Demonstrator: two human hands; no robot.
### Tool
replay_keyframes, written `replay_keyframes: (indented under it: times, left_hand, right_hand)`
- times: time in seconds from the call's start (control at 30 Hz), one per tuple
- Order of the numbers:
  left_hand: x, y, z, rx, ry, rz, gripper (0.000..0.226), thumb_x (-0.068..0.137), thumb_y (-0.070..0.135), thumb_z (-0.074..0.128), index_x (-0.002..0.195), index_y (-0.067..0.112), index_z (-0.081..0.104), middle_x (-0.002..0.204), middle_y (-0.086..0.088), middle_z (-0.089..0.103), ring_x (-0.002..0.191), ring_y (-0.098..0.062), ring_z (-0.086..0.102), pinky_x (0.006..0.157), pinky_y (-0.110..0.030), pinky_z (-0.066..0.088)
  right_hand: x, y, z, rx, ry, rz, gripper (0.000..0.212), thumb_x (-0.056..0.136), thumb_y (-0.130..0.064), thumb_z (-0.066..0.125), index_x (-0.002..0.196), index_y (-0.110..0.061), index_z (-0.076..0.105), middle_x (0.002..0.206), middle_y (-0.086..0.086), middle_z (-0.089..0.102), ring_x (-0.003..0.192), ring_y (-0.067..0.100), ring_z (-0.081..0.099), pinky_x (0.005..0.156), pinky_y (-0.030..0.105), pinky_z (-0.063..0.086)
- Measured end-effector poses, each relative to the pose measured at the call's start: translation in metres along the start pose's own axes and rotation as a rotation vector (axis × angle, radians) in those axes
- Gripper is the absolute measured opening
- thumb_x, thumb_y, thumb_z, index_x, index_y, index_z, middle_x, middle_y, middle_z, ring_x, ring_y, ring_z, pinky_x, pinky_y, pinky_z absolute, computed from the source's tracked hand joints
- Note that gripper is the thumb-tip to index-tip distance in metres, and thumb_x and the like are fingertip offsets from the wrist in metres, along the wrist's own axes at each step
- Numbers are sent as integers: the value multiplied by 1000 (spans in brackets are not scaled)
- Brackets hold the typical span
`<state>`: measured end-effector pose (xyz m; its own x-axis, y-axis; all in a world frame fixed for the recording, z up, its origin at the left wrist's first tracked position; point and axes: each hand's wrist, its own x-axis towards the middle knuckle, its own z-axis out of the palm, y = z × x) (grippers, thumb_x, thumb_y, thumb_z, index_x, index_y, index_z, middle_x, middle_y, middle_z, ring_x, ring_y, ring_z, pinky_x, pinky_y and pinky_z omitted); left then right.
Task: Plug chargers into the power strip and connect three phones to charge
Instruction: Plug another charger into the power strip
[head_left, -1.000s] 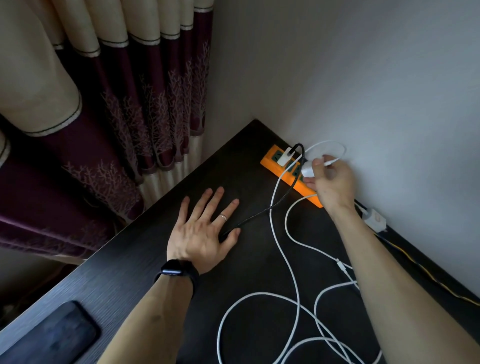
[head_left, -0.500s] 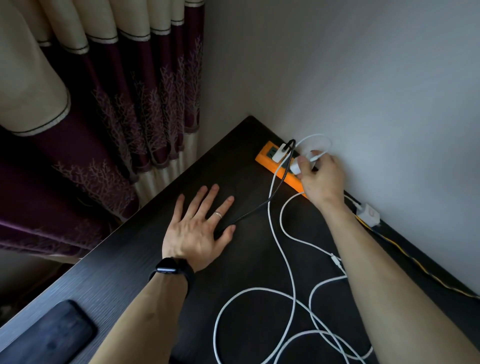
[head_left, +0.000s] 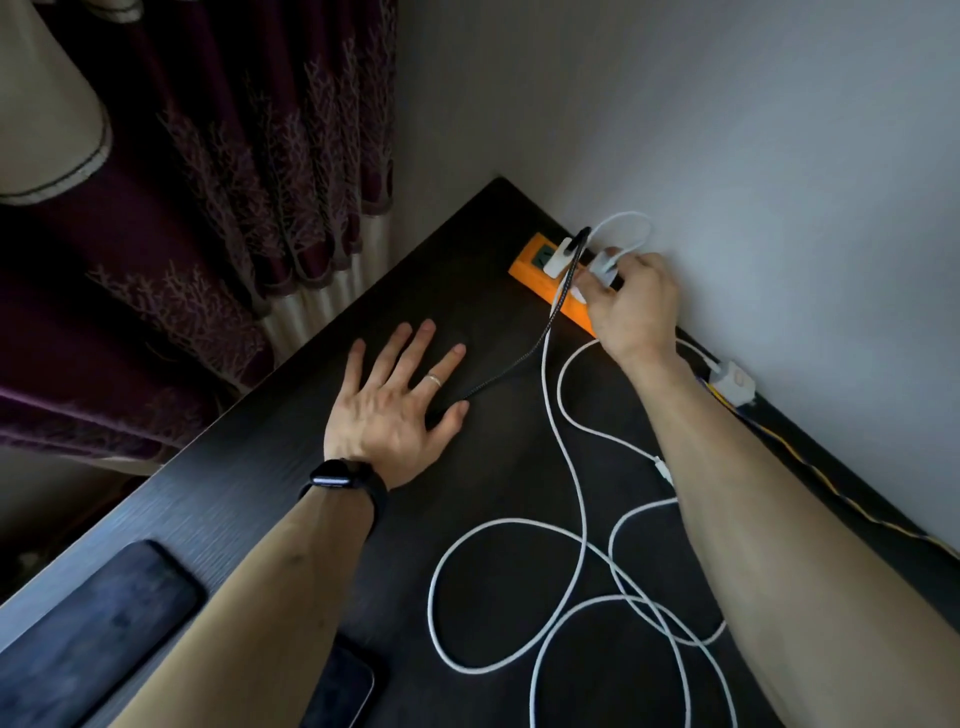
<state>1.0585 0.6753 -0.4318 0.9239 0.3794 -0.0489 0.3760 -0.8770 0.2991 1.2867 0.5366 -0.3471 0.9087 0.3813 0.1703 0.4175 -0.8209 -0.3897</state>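
The right hand (head_left: 636, 306) pinched a white charger (head_left: 605, 265) at the orange strip (head_left: 530, 267) by the wall. The left hand (head_left: 400, 410) lay flat, fingers spread, on the table (head_left: 249, 499), over a black cable (head_left: 519, 364). A second charger (head_left: 557, 258) sat plugged into the strip. White cables (head_left: 519, 527) looped nearby. A phone (head_left: 104, 618) lay at the near left and a second phone (head_left: 343, 686) lay beneath the left forearm.

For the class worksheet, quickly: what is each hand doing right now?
Left hand: open, flat on the table.
Right hand: holding a white charger at the power strip.
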Motion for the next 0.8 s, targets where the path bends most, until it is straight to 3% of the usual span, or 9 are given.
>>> replay_keyframes:
  times: [0.13, 0.23, 0.33, 0.4, 0.5, 0.57, 0.67, 0.73, 0.8]
  left_hand:
    - [2, -1, 0, -21, -10, 1, 66, 92, 71, 14, 154, 49, 5, 167, 9, -2, 153, -15, -6, 122, -51, -5]
    - [3, -2, -2, -19, -25, -7, 66, 92, 72, 14, 153, 49, 6, 167, 9, 0, 153, -15, -4, 122, -51, -6]
    - [-1, -3, -8, -28, -81, -8, 68, 92, 71, 20, 154, 48, 7, 167, 8, -1, 153, -16, -5, 123, -51, -6]
    - [3, 1, -17, -30, -142, -10, 68, 92, 68, 29, 154, 46, 12, 167, 7, 1, 153, -17, -3, 123, -52, -3]
    - [12, 20, -40, -98, -199, -107, 64, 92, 55, 44, 152, 32, 32, 162, -4, 24, 151, -26, 16, 121, -54, 12]
    - [2, 40, -55, -155, -151, -157, 59, 93, 43, 49, 147, 21, 41, 151, -10, 41, 142, -31, 32, 117, -52, 24]
    - [-47, 68, -70, -192, -128, -21, 57, 89, 31, 55, 144, 19, 44, 148, -8, 41, 135, -31, 38, 113, -49, 30]
    - [-89, 82, -76, -265, -159, 69, 55, 88, 29, 57, 141, 20, 47, 148, -5, 41, 133, -29, 41, 110, -45, 33]
    - [-129, 91, -83, -352, -230, 104, 51, 88, 27, 58, 138, 21, 50, 147, -2, 42, 130, -27, 44, 107, -42, 37]
  right_hand:
    - [3, -5, 3, -15, 7, 56, 44, 90, -41, 67, 120, -9, 69, 116, 13, 62, 106, 28, 60, 81, 23, 35]
    - [3, -4, 0, -16, -105, 63, 41, 91, -44, 65, 118, -13, 68, 116, 10, 67, 108, 28, 62, 80, 25, 39]
    - [-25, -1, -15, 160, -182, 168, 61, 96, -46, 56, 148, -18, 42, 143, 11, 54, 132, 26, 49, 104, 32, 40]
    - [-80, 12, -31, 251, -20, 276, 66, 97, -39, 56, 154, -18, 32, 144, 11, 53, 130, 22, 51, 105, 25, 37]
    - [-187, 33, -51, 270, 122, 440, 53, 93, -28, 63, 143, -17, 48, 131, 5, 60, 105, 17, 64, 91, 21, 41]
    - [-257, 42, -65, 174, 174, 542, 48, 91, -25, 65, 137, -15, 53, 132, 7, 57, 114, 23, 60, 96, 26, 41]
    - [-345, 48, -83, 10, 279, 677, 45, 91, -29, 63, 133, -17, 52, 137, 10, 50, 127, 29, 47, 98, 32, 37]
    - [-387, 48, -85, -58, 176, 861, 53, 93, -36, 60, 139, -14, 46, 145, 16, 44, 133, 37, 39, 101, 45, 39]
    - [-413, 42, -84, -116, -88, 1072, 64, 93, -46, 59, 143, -11, 40, 152, 19, 33, 137, 41, 31, 103, 53, 38]
